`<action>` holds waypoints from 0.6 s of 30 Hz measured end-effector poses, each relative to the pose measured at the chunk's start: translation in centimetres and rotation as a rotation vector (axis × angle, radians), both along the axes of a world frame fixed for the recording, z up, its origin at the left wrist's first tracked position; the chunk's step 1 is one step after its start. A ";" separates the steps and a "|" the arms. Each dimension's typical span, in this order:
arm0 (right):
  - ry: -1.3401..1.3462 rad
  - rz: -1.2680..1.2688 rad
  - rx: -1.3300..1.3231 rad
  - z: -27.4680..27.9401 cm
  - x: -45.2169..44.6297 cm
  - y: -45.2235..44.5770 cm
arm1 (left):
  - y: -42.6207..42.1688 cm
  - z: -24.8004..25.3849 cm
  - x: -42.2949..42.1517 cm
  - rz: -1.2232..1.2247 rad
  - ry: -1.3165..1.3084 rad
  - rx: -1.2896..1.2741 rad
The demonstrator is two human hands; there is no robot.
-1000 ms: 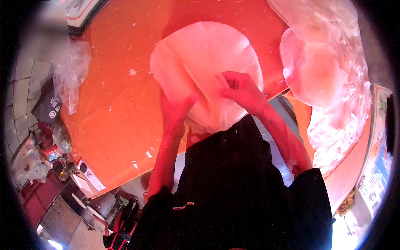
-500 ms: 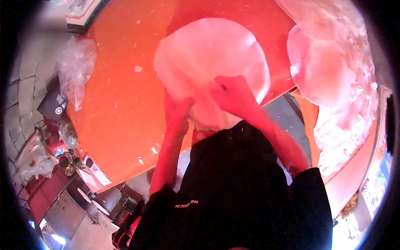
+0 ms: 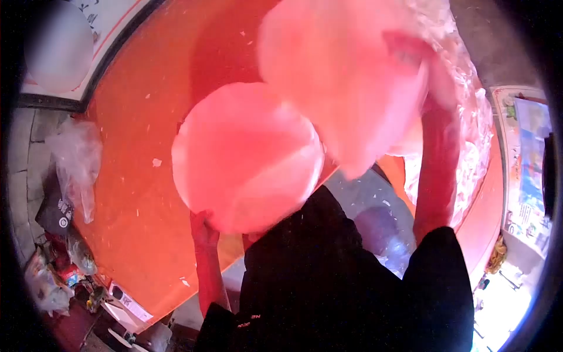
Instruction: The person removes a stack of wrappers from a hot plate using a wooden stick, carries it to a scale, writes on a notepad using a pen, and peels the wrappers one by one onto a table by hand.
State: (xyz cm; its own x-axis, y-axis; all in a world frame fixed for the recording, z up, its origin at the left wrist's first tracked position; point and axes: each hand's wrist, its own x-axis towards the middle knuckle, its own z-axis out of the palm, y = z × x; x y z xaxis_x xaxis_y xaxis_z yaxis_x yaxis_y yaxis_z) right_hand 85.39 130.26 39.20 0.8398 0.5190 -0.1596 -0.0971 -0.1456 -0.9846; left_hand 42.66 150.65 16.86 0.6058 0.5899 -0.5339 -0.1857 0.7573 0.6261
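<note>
A thin, round, pale sheet, like a flatbread (image 3: pixel 246 158), lies near the front edge of the orange table. My left hand (image 3: pixel 205 227) grips its lower left edge, thumb on top and fingers hidden underneath. A second round sheet (image 3: pixel 340 70) hangs from my right hand (image 3: pixel 413 56), raised to the right and smeared by motion. This lifted sheet sags to a point at its lower end and covers part of the table behind it. Whether the sheet under my left hand is single or several layers, I cannot tell.
The orange table (image 3: pixel 141 193) carries small white scraps. On the right lies a heap of crumpled clear plastic (image 3: pixel 472 135). A clear plastic bag (image 3: pixel 76 164) hangs at the left edge, by a dark box (image 3: pixel 56 214). A white-topped surface with a black edge (image 3: pixel 53 101) stands at upper left.
Both hands were together on the near edge of the sheets. My right hand has peeled one sheet up and carried it right, exposing another. My left hand has shifted left and nearer me.
</note>
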 end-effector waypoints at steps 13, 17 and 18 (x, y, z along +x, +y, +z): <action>0.053 -0.179 0.228 -3.7 16.3 -5.4 | 0.7 -2.5 -2.0 -0.040 0.118 -0.102; 0.142 -0.296 -0.152 -15.5 9.5 -9.6 | -0.2 2.3 0.8 -0.052 0.024 0.034; 0.070 -0.159 -0.224 -18.0 7.0 -10.3 | -0.5 3.4 1.8 -0.053 0.016 0.077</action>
